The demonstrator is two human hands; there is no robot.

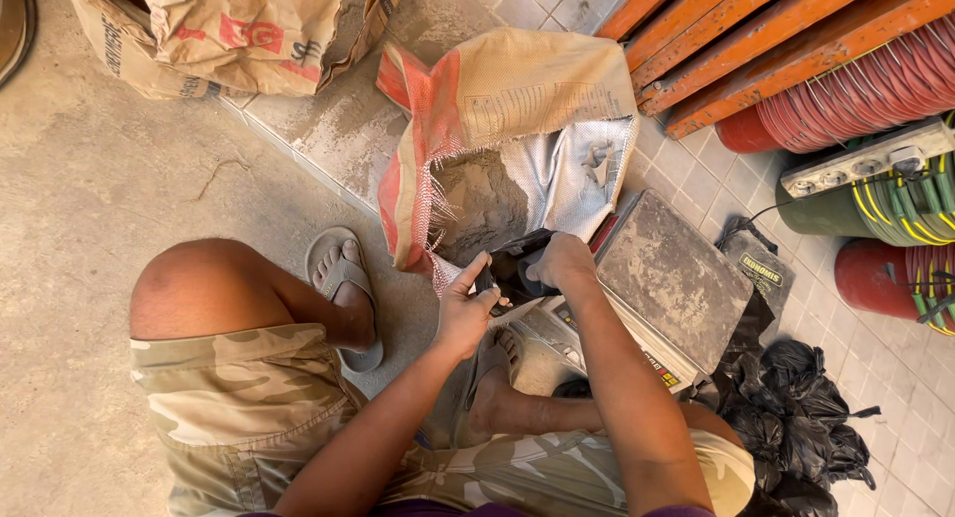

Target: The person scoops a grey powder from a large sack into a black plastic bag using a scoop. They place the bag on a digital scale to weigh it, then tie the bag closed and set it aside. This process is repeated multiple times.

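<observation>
Concrete floor: two hands (512, 283) hold one black bag (512, 263) beside one open sack (497, 149).

Crouched in sandals, the person holds a black bag (514, 263) open with the left hand (466, 313) and right hand (560, 261) just beside an open sack (502, 144) of grey powder, near a dusty scale (668, 278).

Open woven cement sack (497, 129) stands on floor (80, 199), grey powder (482, 204) in it. Flat dusty weighing scale (671, 273) just right of sack. Crumpled black plastic bags (796, 408) right of scale. Both hands (562, 260) hold black plastic bag (512, 268) at sack mouth.
</observation>
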